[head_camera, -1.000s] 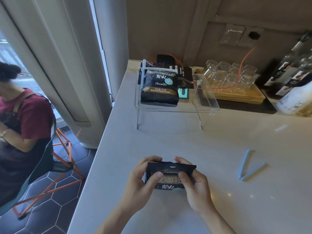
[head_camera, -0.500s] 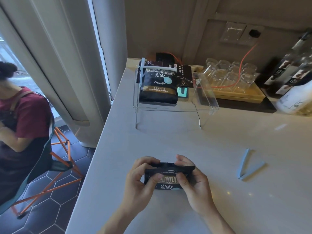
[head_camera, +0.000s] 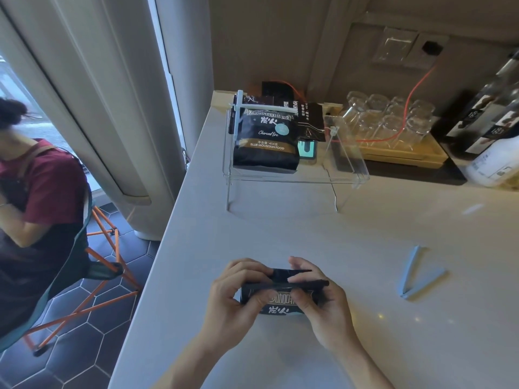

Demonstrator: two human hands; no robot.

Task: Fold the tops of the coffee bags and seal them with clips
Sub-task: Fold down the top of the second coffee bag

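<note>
A black coffee bag [head_camera: 283, 300] stands on the pale counter near its front edge. My left hand [head_camera: 236, 301] grips the bag's left side and my right hand [head_camera: 323, 307] grips its right side. Thumbs and fingers pinch the top, which is bent down into a flat fold. A light blue clip [head_camera: 415, 273] lies open in a V shape on the counter, to the right of my hands. Another black coffee bag [head_camera: 266, 141], with a white clip [head_camera: 264, 108] across its top, stands on a clear acrylic shelf [head_camera: 348, 175] at the back.
Behind the shelf lie more dark bags and a small screen. A wooden tray [head_camera: 404, 155] of upturned glasses and several bottles [head_camera: 494, 122] stand at the back right. A red cable runs to a wall socket. A seated person [head_camera: 36, 209] is beyond the counter's left edge.
The bag's top has been folded further down and toward me, so less of the front print shows. Both hands stayed on the bag.
</note>
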